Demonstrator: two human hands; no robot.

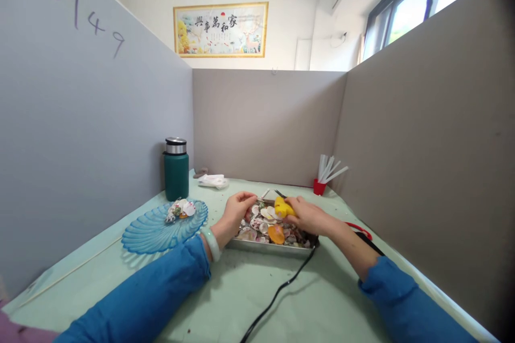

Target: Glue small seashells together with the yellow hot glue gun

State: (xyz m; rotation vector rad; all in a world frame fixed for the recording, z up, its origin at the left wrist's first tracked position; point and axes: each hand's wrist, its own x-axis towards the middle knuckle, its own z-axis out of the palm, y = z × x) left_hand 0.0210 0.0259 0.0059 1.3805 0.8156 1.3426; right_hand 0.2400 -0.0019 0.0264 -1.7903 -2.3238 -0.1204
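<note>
My right hand (308,214) is wrapped around a yellow hot glue gun (284,207), held over a metal tray (273,249) filled with seashells (263,222). The gun's dark tip points away toward the back left. At the tray's left side my left hand (237,214) has thumb and fingertips pinched together; whatever is between them is too small to make out. An orange shell (276,234) lies among the pale ones. On the left, a blue fluted glass plate (145,233) carries a small cluster of shells (181,210).
A black cord (277,294) runs across the table toward me. Behind the plate stands a green bottle (176,176). A red cup (319,187) of white glue sticks (328,167) is at the back right, a white packet (213,181) at the back left. Grey partitions (265,123) enclose the table.
</note>
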